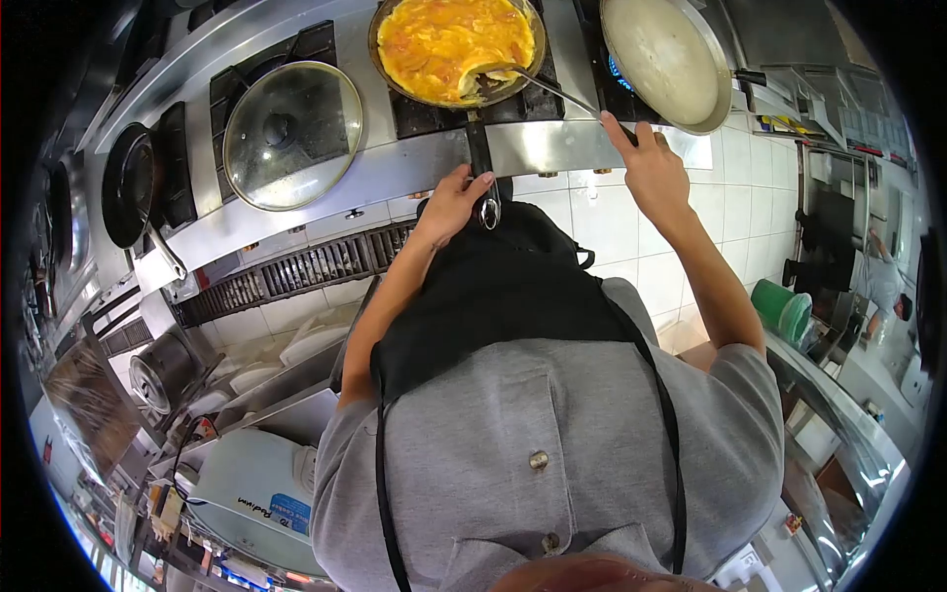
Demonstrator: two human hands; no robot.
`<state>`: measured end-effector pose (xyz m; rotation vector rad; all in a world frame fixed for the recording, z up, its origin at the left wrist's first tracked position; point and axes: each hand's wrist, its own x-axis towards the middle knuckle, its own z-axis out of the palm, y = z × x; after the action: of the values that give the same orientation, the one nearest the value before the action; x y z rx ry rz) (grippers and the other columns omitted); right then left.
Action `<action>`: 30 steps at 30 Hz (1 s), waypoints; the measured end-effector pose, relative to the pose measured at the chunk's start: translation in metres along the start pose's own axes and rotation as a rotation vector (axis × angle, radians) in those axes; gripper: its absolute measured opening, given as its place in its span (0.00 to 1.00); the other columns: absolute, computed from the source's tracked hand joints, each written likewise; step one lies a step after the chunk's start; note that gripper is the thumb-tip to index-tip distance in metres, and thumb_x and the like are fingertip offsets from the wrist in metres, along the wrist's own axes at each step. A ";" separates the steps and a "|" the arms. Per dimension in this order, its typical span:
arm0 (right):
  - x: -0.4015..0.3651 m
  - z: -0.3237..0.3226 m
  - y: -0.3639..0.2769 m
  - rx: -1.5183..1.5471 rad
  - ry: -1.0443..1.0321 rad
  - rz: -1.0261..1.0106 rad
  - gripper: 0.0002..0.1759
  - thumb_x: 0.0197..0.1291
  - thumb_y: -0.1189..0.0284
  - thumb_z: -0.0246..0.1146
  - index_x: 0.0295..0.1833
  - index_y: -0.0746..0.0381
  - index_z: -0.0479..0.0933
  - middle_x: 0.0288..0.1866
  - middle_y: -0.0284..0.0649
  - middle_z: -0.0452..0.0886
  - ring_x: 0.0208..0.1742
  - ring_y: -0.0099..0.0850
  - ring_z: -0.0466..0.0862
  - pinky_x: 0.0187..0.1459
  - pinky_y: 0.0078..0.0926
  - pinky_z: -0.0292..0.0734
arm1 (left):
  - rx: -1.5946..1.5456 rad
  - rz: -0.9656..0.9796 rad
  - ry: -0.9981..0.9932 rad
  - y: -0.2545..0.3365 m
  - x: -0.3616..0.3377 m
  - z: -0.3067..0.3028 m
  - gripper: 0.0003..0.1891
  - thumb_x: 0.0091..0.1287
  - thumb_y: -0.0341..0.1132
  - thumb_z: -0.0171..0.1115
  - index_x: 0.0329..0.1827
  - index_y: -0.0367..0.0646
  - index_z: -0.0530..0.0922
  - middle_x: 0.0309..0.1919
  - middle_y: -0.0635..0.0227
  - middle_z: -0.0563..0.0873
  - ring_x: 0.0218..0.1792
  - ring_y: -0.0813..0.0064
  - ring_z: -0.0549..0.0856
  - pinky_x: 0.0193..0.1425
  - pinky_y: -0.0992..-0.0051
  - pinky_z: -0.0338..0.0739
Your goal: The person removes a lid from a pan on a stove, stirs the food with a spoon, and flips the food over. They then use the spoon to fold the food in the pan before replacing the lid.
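On the stove at the top of the head view sits a frying pan (480,148) holding a yellow-orange egg mixture (454,44), part liquid and part set. My left hand (452,205) grips the pan's black handle near its ringed end. In my right hand (653,176) is a long metal-handled spoon (557,91), its index finger stretched along the handle. The spoon's head dips into the egg at the pan's near right side, partly covered by egg, so its exact shape is hard to tell.
Right of the frying pan, a wide pan (671,64) of whitish liquid stands over a blue flame (619,74). To the left lie a glass lid (293,136) and a dark pan (128,185). A floor drain grate (296,268) runs below the stove.
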<state>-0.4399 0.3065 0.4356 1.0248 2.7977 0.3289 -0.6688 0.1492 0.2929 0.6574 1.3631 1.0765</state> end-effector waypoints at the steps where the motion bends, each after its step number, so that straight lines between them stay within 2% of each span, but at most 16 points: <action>1: 0.000 0.001 0.000 0.005 0.000 0.005 0.39 0.47 0.78 0.66 0.69 0.49 0.68 0.41 0.43 0.71 0.36 0.42 0.82 0.31 0.36 0.83 | 0.005 -0.001 0.000 -0.005 0.001 0.000 0.23 0.71 0.45 0.60 0.49 0.27 0.73 0.35 0.59 0.83 0.36 0.79 0.77 0.39 0.77 0.73; 11: 0.003 0.011 0.000 0.033 0.012 0.019 0.37 0.49 0.81 0.61 0.69 0.50 0.68 0.39 0.43 0.70 0.36 0.41 0.81 0.30 0.38 0.82 | -0.025 -0.014 0.005 -0.005 0.000 -0.002 0.27 0.71 0.46 0.60 0.55 0.23 0.71 0.39 0.55 0.83 0.40 0.76 0.78 0.46 0.77 0.73; 14: 0.004 0.010 0.002 0.033 0.003 0.034 0.38 0.48 0.80 0.63 0.68 0.50 0.68 0.39 0.43 0.71 0.36 0.42 0.82 0.30 0.38 0.82 | -0.029 -0.014 0.002 -0.005 0.001 -0.001 0.27 0.71 0.45 0.60 0.56 0.23 0.71 0.40 0.55 0.83 0.41 0.75 0.78 0.46 0.77 0.74; 19: 0.008 0.001 0.004 0.125 -0.083 0.100 0.41 0.45 0.78 0.69 0.69 0.47 0.69 0.42 0.44 0.73 0.38 0.43 0.83 0.36 0.41 0.81 | -0.063 -0.036 -0.009 0.001 -0.001 -0.001 0.27 0.71 0.45 0.60 0.56 0.24 0.71 0.41 0.56 0.84 0.40 0.76 0.79 0.45 0.77 0.74; 22: 0.010 -0.005 0.003 0.143 -0.113 0.128 0.41 0.45 0.79 0.69 0.69 0.45 0.69 0.42 0.44 0.74 0.39 0.43 0.83 0.39 0.42 0.81 | -0.079 -0.045 -0.004 0.000 -0.001 0.000 0.26 0.71 0.44 0.60 0.56 0.25 0.72 0.40 0.57 0.83 0.39 0.77 0.78 0.42 0.78 0.73; 24: 0.010 -0.010 0.005 0.150 -0.105 0.125 0.40 0.46 0.79 0.67 0.68 0.45 0.70 0.41 0.44 0.74 0.39 0.43 0.83 0.39 0.41 0.81 | -0.055 -0.086 -0.001 0.007 -0.003 0.000 0.18 0.73 0.41 0.58 0.52 0.30 0.75 0.41 0.63 0.83 0.43 0.80 0.78 0.50 0.80 0.72; 25: 0.010 -0.013 0.006 0.157 -0.098 0.121 0.39 0.47 0.80 0.66 0.68 0.44 0.71 0.40 0.43 0.75 0.39 0.42 0.83 0.39 0.41 0.81 | -0.057 -0.084 0.000 0.005 -0.002 0.000 0.18 0.73 0.41 0.58 0.52 0.30 0.75 0.41 0.63 0.83 0.43 0.80 0.78 0.50 0.80 0.72; 27: 0.008 -0.023 0.011 0.157 -0.091 0.130 0.38 0.47 0.81 0.64 0.67 0.44 0.72 0.39 0.43 0.75 0.38 0.41 0.83 0.39 0.41 0.81 | -0.082 -0.030 -0.014 0.001 -0.001 -0.001 0.23 0.71 0.44 0.60 0.52 0.27 0.73 0.37 0.61 0.82 0.37 0.80 0.76 0.40 0.79 0.72; 30: 0.005 -0.048 0.019 0.133 -0.087 0.149 0.37 0.46 0.82 0.62 0.65 0.42 0.75 0.37 0.42 0.75 0.38 0.40 0.83 0.38 0.40 0.81 | -0.099 -0.020 -0.007 0.000 -0.001 0.000 0.22 0.71 0.44 0.60 0.50 0.28 0.74 0.36 0.61 0.82 0.36 0.80 0.76 0.40 0.79 0.72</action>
<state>-0.4421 0.3164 0.4864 1.2487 2.7023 0.1117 -0.6685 0.1483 0.2935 0.5736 1.2997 1.1174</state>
